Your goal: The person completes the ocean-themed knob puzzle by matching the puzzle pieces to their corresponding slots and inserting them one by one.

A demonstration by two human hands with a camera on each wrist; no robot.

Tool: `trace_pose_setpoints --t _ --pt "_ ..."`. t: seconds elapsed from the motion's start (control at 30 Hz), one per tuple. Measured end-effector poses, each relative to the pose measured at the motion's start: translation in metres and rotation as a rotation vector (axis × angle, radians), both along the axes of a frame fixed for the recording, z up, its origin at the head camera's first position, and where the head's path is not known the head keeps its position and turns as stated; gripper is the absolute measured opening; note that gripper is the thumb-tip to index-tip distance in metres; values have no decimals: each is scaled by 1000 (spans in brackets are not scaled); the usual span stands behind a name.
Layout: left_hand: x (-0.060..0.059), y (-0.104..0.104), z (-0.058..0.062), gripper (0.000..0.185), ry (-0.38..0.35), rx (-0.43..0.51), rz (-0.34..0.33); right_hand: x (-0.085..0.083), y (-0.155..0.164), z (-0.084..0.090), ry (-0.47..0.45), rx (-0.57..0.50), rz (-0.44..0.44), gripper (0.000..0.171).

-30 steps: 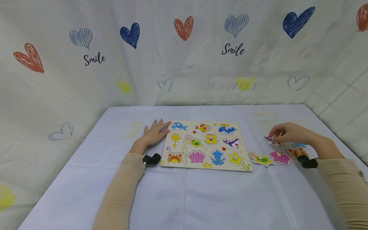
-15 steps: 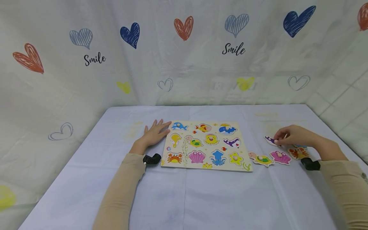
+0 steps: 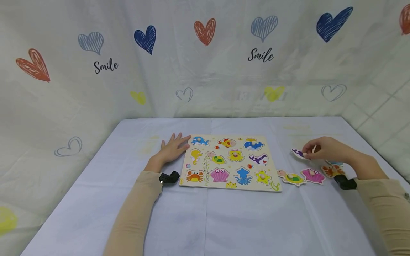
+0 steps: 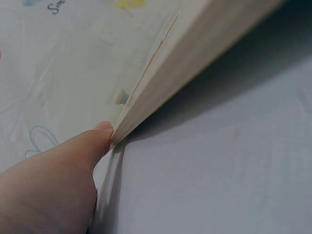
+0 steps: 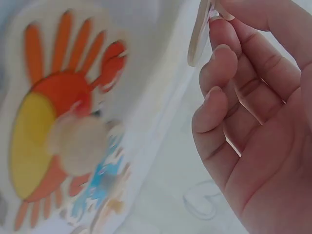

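Observation:
A wooden peg-puzzle board (image 3: 214,138) printed with sea animals lies mid-table. My left hand (image 3: 171,149) rests at its upper left edge with fingers spread and extended; in the left wrist view the thumb (image 4: 87,146) touches the board's side (image 4: 170,73). Right of the board, my right hand (image 3: 330,149) pinches a purple whale puzzle piece (image 3: 298,153) between thumb and fingers. The right wrist view shows only the rim of that piece (image 5: 197,44), tilted on edge at the fingertips, the rest out of frame.
Loose pieces lie below my right hand: a turtle (image 3: 291,178), a pink shell (image 3: 312,175), an orange crab (image 3: 333,170) and a blue piece (image 3: 336,163) partly behind the wrist. A white cloth (image 3: 243,220) covers the table; a heart-printed curtain (image 3: 224,71) hangs behind.
My right hand first draws back a little to the right, then moves slightly left and up with the purple whale piece pinched in it. The left hand and board stay still.

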State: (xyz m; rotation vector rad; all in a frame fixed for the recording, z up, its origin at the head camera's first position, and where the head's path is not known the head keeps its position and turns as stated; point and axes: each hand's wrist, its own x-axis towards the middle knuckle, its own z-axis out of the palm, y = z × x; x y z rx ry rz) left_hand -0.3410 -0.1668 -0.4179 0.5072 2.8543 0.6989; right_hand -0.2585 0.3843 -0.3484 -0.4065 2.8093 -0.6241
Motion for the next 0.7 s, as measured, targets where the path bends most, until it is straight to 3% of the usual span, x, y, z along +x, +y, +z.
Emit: trace_pose_setpoints --t 0.7 --pt "2 0 0 62 -3 5 0 5 -71 22 117 -30 123 12"
